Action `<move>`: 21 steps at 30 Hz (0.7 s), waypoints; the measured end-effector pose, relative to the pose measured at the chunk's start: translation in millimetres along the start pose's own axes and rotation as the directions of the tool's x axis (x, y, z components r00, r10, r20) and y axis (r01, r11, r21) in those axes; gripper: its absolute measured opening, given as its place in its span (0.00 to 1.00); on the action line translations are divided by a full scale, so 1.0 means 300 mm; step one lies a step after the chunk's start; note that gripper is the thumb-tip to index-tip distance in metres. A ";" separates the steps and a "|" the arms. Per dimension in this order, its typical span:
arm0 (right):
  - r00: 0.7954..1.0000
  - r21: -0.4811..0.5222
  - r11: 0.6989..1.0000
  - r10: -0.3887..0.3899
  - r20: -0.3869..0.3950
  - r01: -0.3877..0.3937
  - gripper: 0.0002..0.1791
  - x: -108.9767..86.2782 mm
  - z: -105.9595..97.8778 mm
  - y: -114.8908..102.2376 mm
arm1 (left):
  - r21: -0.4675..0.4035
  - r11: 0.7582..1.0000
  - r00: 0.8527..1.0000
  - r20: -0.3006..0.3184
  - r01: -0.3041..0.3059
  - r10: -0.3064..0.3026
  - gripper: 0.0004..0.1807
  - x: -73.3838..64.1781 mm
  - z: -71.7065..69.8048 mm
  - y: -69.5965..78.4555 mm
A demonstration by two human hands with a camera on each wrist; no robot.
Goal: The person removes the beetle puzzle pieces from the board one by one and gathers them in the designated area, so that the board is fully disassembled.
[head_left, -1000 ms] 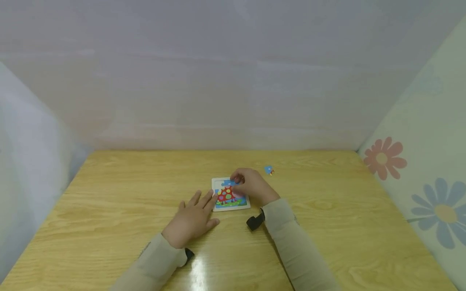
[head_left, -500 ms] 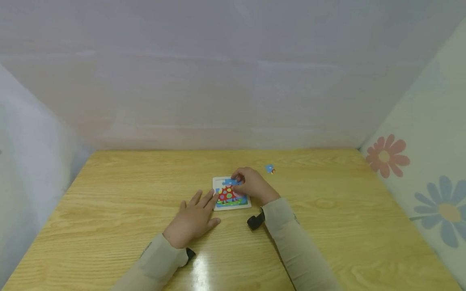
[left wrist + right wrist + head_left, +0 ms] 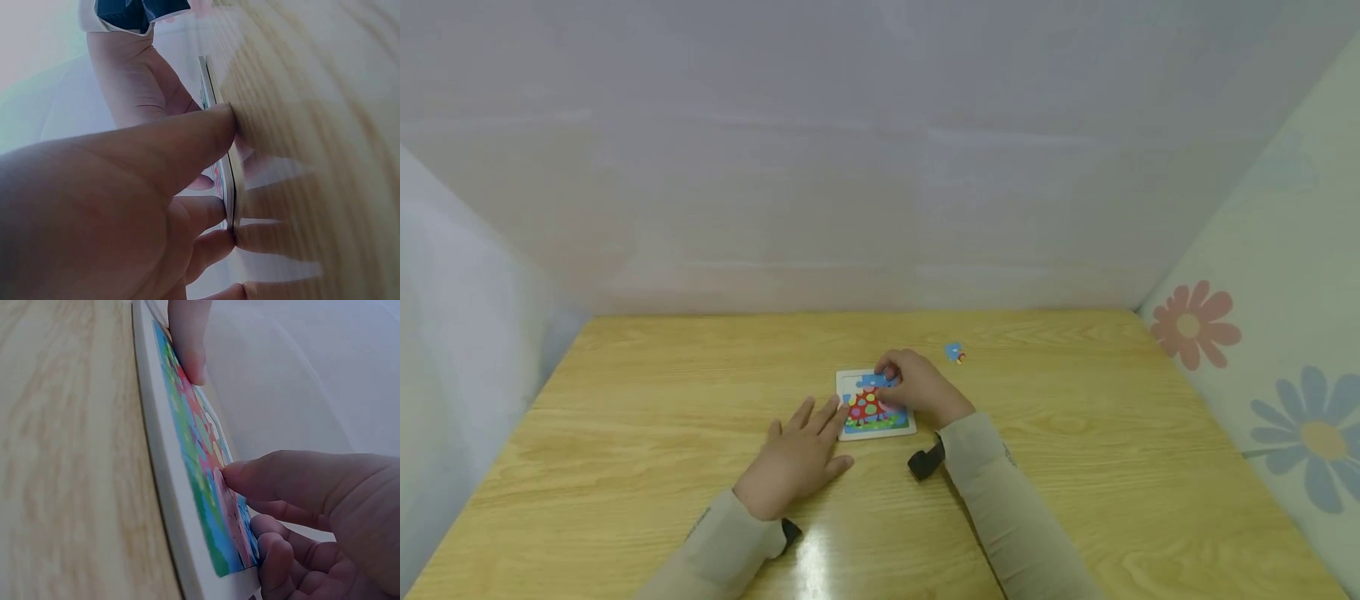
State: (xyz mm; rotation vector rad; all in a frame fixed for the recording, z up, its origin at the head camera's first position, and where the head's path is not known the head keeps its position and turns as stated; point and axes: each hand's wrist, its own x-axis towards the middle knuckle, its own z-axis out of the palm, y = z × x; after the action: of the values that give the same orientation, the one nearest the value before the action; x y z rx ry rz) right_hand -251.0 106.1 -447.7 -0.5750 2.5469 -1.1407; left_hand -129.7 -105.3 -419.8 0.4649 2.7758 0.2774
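A small jigsaw puzzle in a white frame (image 3: 877, 437) lies on the table, with a red spotted ladybird on blue and green. My left hand (image 3: 793, 458) lies with spread, mostly straight fingers, its fingertips touching the frame's left edge. Over the puzzle's upper right, my right hand (image 3: 921, 387) has its thumb and curled fingers around a blue puzzle piece (image 3: 889, 380). In the right wrist view the thumb (image 3: 250, 478) touches the picture and the fingers bend at the frame's edge. That hand covers part of the picture. The upper left of the puzzle shows pale backing.
A loose blue puzzle piece (image 3: 954, 352) with a red and yellow detail lies beyond the right hand. Wood-grain table (image 3: 625, 400) surrounds the puzzle. A pale wall (image 3: 865, 208) stands behind, and a flower-printed one (image 3: 1285, 350) at the right.
Both hands keep nearly the same places on the puzzle. The right thumb and fingers shift very slightly; the whole view moves a little.
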 end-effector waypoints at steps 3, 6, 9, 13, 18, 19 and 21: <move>1.000 0.008 1.000 0.010 0.003 -0.010 0.15 -0.004 0.001 0.001 | 0.004 1.000 1.000 -0.008 -0.001 0.001 0.40 0.002 0.007 0.001; 1.000 0.016 1.000 0.004 0.005 -0.004 0.15 -0.005 -0.001 0.002 | 0.008 1.000 1.000 -0.018 0.000 0.000 0.40 0.005 0.010 0.002; 1.000 0.015 1.000 -0.002 0.008 0.002 0.15 -0.005 -0.002 0.003 | 0.006 1.000 1.000 -0.022 0.000 0.000 0.40 0.003 0.010 0.002; 1.000 0.005 1.000 -0.003 0.000 0.003 0.15 -0.001 -0.001 0.008 | 0.003 1.000 1.000 -0.017 0.004 -0.003 0.40 0.005 0.007 0.003; 1.000 -0.013 1.000 -0.002 -0.004 0.002 0.16 0.000 0.000 0.004 | -0.002 1.000 1.000 -0.009 0.002 -0.002 0.40 0.005 0.008 0.001; 1.000 -0.013 1.000 -0.004 -0.004 0.003 0.16 0.000 0.000 0.001 | 0.001 1.000 1.000 -0.010 0.000 0.000 0.40 0.006 0.009 0.000; 1.000 -0.012 1.000 -0.008 -0.004 0.008 0.16 -0.001 0.000 -0.004 | 0.001 1.000 1.000 -0.017 -0.001 0.001 0.40 0.007 0.011 -0.001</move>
State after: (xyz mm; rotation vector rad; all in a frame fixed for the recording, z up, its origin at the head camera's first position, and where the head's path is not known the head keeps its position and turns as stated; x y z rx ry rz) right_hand -250.6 105.5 -446.7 -0.5865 2.5589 -1.1311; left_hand -130.5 -104.6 -423.5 0.4667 2.7925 0.2823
